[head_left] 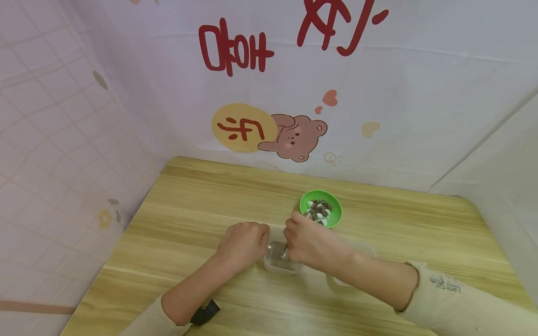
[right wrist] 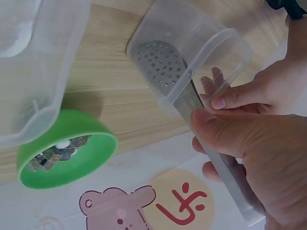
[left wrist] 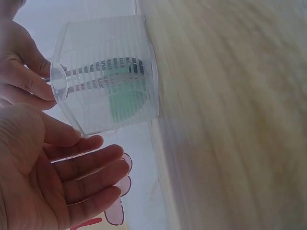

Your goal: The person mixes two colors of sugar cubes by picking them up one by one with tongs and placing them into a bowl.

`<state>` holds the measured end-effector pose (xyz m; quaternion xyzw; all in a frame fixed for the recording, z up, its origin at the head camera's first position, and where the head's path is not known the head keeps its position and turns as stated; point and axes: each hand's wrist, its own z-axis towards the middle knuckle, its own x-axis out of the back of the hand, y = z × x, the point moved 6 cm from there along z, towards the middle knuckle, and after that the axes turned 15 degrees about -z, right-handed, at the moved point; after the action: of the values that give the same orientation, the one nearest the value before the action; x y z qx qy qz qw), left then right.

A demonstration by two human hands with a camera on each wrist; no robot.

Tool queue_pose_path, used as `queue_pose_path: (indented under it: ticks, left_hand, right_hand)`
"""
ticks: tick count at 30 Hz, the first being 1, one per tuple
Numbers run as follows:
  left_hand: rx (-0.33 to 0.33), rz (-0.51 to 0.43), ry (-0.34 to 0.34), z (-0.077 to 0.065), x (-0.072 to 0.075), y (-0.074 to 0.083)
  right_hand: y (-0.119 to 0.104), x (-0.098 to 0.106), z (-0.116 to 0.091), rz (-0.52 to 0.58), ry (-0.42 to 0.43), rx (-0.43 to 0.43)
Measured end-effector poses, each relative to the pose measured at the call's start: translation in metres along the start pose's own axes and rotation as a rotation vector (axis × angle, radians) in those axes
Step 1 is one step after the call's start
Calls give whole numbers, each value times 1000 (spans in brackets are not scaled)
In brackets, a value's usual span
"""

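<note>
My right hand grips the handle of a metal slotted spoon. The spoon's round perforated head points down inside a clear plastic container, seen through the wall in both wrist views. At the container's rim, my left hand pinches a corner between thumb and forefinger, the other fingers loosely extended. The container stands upright on the wooden table. Just beyond my right hand is a green bowl holding small brown and white pieces.
A second clear plastic container stands to the right, partly hidden under my right forearm; it looms large in the right wrist view. A black strap shows by my left wrist. Behind the wooden table hangs a printed white cloth.
</note>
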<state>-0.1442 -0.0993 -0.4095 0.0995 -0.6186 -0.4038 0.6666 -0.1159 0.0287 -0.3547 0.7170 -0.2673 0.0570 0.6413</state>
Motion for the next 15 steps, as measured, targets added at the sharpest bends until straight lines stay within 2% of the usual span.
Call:
queue_pose_path:
  ticks: [7, 11, 15]
  left_hand:
    - [3, 4, 0, 0, 0, 0]
    - [6, -3, 1, -1, 0, 0]
    - [6, -2, 0, -2, 0, 0]
  right_hand:
    - [6, -8, -9, 91, 40, -49]
    - [11, -16, -19, 186, 83, -135]
    - [15, -27, -29, 343, 144, -244]
